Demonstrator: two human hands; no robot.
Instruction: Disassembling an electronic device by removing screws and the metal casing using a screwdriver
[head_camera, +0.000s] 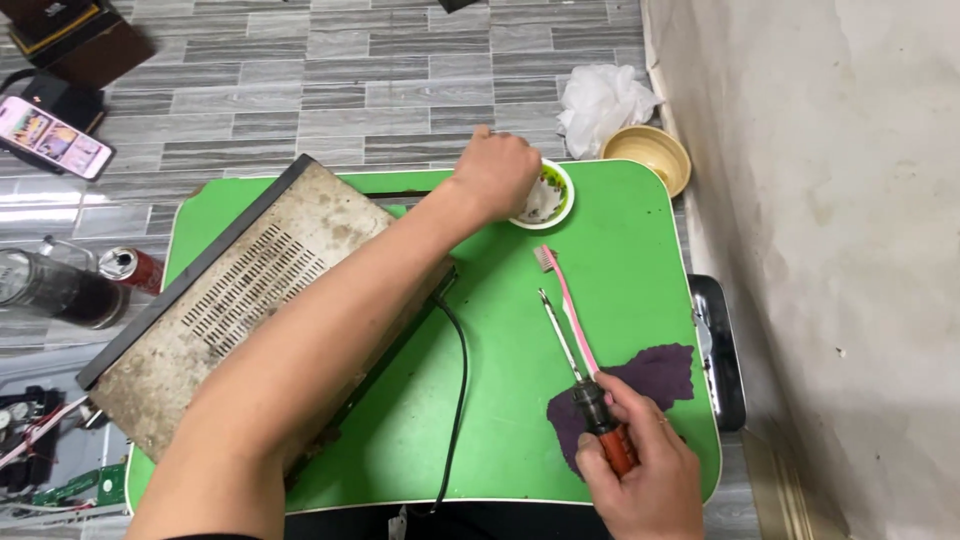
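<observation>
Right hand (645, 475) clamps our screwdriver (585, 385) over the purple cloth (660, 375); left hand (495, 175) reaches, fingers curled, into the small bowl (555, 200) on the counter (610, 290). We should pinch gently, tool kept level.

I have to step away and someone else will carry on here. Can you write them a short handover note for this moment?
Left hand: reaching into the small white bowl at the far edge of the green table.
Right hand: gripping the screwdriver over the purple cloth.
Pink toothbrush lies beside the screwdriver shaft.
The dusty metal device sits closed, vents up, its black cable trailing toward the near edge. No opening visible yet.
</observation>
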